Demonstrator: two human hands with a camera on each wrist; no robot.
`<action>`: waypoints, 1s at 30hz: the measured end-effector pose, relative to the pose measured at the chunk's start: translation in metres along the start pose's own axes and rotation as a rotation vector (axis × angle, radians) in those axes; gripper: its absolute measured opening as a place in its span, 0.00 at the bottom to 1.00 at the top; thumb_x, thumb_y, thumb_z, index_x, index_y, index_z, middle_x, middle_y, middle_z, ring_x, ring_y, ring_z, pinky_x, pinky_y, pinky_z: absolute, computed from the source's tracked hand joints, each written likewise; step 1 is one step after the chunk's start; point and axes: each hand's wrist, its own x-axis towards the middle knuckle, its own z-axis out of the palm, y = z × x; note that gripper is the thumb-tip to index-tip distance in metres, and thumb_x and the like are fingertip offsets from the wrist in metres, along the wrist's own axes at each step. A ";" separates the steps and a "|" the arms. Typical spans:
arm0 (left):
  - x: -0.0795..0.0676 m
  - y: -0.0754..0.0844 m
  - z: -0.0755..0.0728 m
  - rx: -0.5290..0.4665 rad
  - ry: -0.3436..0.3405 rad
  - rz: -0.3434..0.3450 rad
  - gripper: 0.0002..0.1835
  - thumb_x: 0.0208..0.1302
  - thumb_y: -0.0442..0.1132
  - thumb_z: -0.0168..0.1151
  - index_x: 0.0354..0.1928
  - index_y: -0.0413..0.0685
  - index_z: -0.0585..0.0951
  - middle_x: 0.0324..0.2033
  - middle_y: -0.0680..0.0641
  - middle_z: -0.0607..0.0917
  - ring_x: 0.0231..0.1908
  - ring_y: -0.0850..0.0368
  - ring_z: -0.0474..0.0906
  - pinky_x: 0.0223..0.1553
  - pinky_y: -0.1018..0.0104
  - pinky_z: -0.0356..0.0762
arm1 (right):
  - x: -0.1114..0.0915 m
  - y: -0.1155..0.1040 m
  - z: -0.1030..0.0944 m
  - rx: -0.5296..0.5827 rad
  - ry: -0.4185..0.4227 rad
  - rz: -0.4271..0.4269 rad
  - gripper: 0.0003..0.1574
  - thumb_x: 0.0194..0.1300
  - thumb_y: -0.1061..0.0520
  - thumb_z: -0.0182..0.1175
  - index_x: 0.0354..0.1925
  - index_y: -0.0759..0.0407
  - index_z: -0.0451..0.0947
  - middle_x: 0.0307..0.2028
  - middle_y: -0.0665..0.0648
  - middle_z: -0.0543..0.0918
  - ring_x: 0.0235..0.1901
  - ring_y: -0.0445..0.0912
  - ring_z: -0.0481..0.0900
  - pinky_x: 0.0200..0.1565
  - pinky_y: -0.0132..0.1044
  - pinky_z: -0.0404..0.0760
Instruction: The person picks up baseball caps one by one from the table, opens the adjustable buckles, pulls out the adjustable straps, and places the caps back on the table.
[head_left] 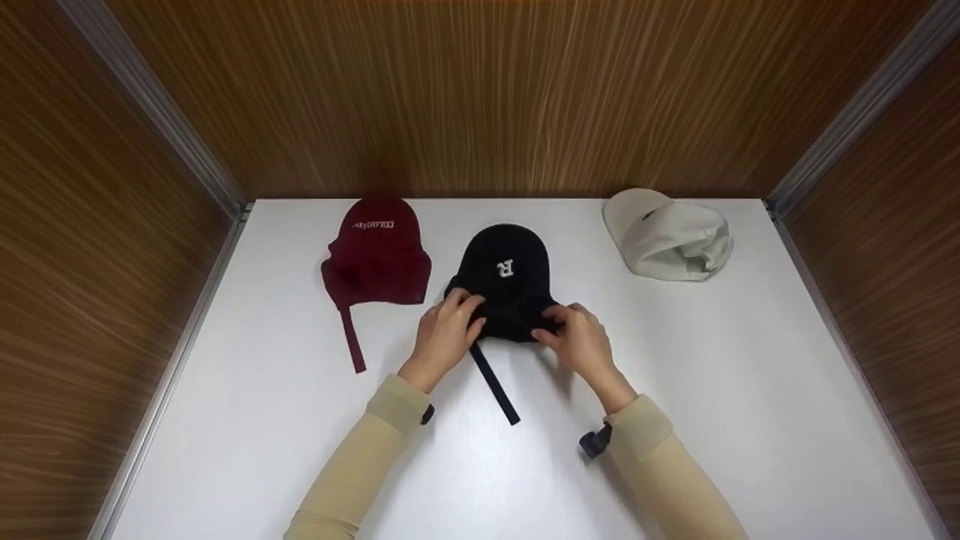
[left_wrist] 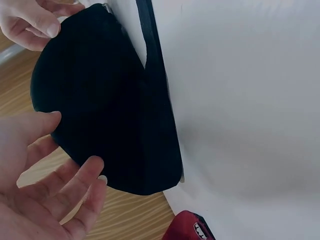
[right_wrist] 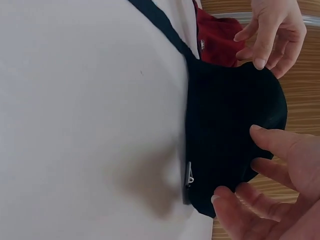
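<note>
A black baseball cap (head_left: 510,251) with a white letter R lies mid-table, its strap (head_left: 496,386) trailing toward me. My left hand (head_left: 445,330) touches the cap's near left edge, thumb and fingertips apart and loosely bent. At the near right edge, my right hand (head_left: 577,337) touches the cap in much the same way. In the left wrist view the dark cap (left_wrist: 100,100) fills the space between the hands. A small metal buckle (right_wrist: 190,173) shows on the cap's edge in the right wrist view, close to the right fingers.
To the left lies a dark red cap (head_left: 379,259) with lettering and a loose strap (head_left: 352,341). A cream cap (head_left: 671,232) rests on its side at the back right. Wood-grain panels (head_left: 480,97) enclose the white table (head_left: 750,390) at the back and sides.
</note>
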 end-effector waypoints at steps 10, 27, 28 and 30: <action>0.025 -0.011 0.004 0.076 -0.008 -0.037 0.16 0.64 0.40 0.67 0.51 0.43 0.83 0.44 0.41 0.81 0.33 0.44 0.83 0.34 0.52 0.80 | 0.031 0.004 0.009 0.014 -0.006 -0.052 0.17 0.60 0.55 0.71 0.45 0.63 0.83 0.38 0.60 0.79 0.35 0.50 0.80 0.39 0.46 0.79; 0.049 -0.032 0.006 0.009 -0.095 -0.159 0.21 0.67 0.38 0.63 0.61 0.40 0.77 0.56 0.37 0.76 0.43 0.41 0.81 0.44 0.53 0.79 | 0.063 0.000 0.019 0.027 -0.166 -0.106 0.25 0.65 0.58 0.65 0.57 0.68 0.76 0.55 0.68 0.75 0.54 0.58 0.75 0.59 0.48 0.71; 0.049 -0.032 0.006 -0.001 -0.108 -0.168 0.22 0.68 0.38 0.62 0.62 0.40 0.76 0.57 0.36 0.75 0.44 0.41 0.81 0.45 0.53 0.79 | 0.064 0.001 0.019 0.029 -0.174 -0.109 0.26 0.65 0.59 0.65 0.58 0.69 0.76 0.56 0.68 0.74 0.57 0.59 0.73 0.61 0.48 0.69; 0.050 -0.033 0.007 -0.014 -0.133 -0.180 0.25 0.68 0.39 0.62 0.65 0.40 0.73 0.61 0.36 0.73 0.46 0.40 0.80 0.47 0.53 0.79 | 0.065 0.002 0.019 0.029 -0.190 -0.111 0.27 0.65 0.59 0.64 0.60 0.69 0.74 0.58 0.69 0.74 0.60 0.60 0.71 0.64 0.49 0.66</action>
